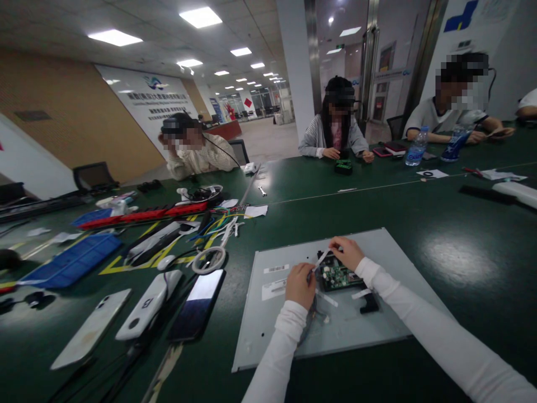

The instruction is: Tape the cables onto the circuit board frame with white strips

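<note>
A short strip of white tape (322, 258) stretches between my two hands. My left hand (300, 284) is closed on its near end, and the fingertips of my right hand (347, 253) pinch the far end. Just beneath lies a green circuit board (335, 276) in a black frame, on a flat grey metal panel (262, 322). Another white strip (328, 298) is on the panel below the board. Beside my left wrist runs a bundle of thin wires (309, 324), partly hidden by the hand. A black bracket (369, 303) sits under my right forearm.
Left of the panel are a tape roll (208, 261), a dark phone (196, 308), a white device (147, 307) with cables, a pale phone (91, 329) and a blue tray (73, 260). A small wrench (262, 191) lies farther back. Several people sit across the green table (293, 210).
</note>
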### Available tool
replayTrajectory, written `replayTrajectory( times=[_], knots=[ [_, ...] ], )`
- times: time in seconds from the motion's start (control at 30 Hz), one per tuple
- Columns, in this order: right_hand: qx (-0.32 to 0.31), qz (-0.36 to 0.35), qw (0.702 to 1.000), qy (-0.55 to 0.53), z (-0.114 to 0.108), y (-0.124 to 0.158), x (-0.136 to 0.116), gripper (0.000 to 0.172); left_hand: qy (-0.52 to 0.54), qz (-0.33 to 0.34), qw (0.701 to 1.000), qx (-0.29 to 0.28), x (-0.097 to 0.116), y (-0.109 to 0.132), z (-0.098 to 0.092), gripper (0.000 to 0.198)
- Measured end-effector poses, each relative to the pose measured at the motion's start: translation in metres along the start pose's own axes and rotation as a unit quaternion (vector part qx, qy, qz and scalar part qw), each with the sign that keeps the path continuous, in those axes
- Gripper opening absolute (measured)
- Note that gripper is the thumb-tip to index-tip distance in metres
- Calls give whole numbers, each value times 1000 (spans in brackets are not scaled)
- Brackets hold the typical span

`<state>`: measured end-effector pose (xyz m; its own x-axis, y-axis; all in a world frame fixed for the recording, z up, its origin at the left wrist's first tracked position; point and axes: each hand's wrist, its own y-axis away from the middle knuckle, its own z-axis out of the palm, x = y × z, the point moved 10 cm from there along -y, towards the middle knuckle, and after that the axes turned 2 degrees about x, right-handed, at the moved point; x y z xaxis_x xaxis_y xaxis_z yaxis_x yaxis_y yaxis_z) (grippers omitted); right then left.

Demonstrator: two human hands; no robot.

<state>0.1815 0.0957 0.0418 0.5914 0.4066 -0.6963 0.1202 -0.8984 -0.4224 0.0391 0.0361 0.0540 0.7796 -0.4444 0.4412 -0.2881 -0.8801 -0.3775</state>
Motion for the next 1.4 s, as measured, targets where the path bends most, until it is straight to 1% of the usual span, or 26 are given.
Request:
replayTrajectory(
  times=[0.3,0.77,0.97,1.4],
  knots=[
    [1,8,1000,-4,0,0,2,12,-13,4,1000,-1,2,1,1,23],
    [-4,2,1000,0,3,1,4,11,-22,15,1000,-4,5,2,2,25],
    [-8,6,1000,9,4,1,5,11,-33,6,999,-11,6,1,1,22],
    [-10,7,1000,18,5,1,6,10,-51,-6,998,-25,8,2,3,22]
  ],
)
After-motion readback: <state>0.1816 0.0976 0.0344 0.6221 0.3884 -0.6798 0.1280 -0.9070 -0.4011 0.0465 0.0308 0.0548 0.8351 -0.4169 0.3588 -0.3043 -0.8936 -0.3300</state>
